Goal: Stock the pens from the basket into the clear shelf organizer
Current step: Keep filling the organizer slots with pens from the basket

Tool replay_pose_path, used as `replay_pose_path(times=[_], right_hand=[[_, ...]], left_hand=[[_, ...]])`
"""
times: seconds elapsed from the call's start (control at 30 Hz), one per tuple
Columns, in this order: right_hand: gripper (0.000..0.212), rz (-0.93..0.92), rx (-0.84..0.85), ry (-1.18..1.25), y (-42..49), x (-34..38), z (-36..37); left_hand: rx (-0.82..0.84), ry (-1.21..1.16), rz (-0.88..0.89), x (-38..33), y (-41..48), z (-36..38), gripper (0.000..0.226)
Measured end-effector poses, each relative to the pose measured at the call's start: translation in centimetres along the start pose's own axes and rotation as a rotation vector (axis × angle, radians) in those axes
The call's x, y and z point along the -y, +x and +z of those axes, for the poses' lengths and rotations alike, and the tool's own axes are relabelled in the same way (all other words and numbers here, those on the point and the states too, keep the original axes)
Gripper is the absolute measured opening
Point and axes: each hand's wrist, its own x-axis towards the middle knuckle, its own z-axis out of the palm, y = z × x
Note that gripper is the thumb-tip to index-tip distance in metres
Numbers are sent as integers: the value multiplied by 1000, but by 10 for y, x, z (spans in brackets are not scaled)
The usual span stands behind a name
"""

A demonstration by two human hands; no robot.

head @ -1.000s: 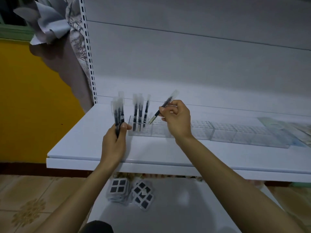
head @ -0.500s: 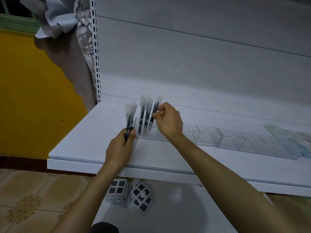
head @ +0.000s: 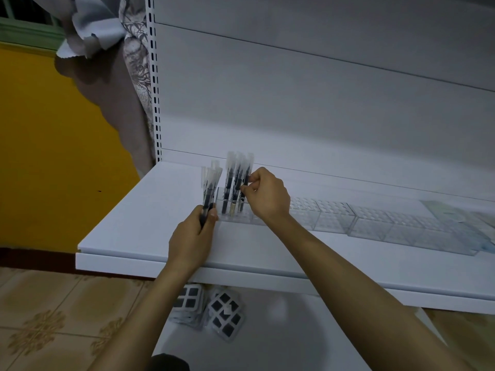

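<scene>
**Q:** Where are the pens sitting right now?

**A:** Two lots. My left hand is gripping a bundle of sleeved pens, fingers curled round the lower barrels, over the white shelf near its front edge. The bundle's long axis is running 6 to 12 o'clock, with the clear sleeve tops fanning up toward 1 o'clock. The rest are standing in the clear organizer, at its left end block.

**Q:** And the right hand?

**A:** My right hand is pinching one pen between thumb and forefinger, other fingers curled in. That pen is standing nearly upright, sleeve top at 12 o'clock, dark barrel pointing down at 6 o'clock. Its lower end is sitting down among the cells of that end block.

**Q:** What's beside it?

**A:** The standing pens are at 9 o'clock from the pinched one, just beside it. All are upright with tops up, and one is showing a pale gold tip at the bottom. I can't tell which cells they're in.

**Q:** How is the organizer lying?

**A:** It's lying lengthwise along the shelf, stretching from my hands out toward 3 o'clock.

**Q:** Surroundings?

**A:** Packs of cube puzzles are lying on the lower shelf at 6 o'clock. A yellow wall is showing at 9 o'clock. A patterned cloth is hanging at 11 o'clock.
</scene>
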Motion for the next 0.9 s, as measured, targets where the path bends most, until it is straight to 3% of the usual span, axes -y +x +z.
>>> replay_pose_path(times=[0.2, 0.73, 0.9], right_hand=[[17, 7, -10, 11, 0, -2, 3], [19, 42, -15, 51, 2, -13, 0], [17, 44, -14, 49, 2, -18, -2]], left_hand=[[23, 20, 10, -3, 1, -2, 38], [138, 61, -7, -7, 1, -3, 30], [145, 39, -3, -4, 1, -2, 40]])
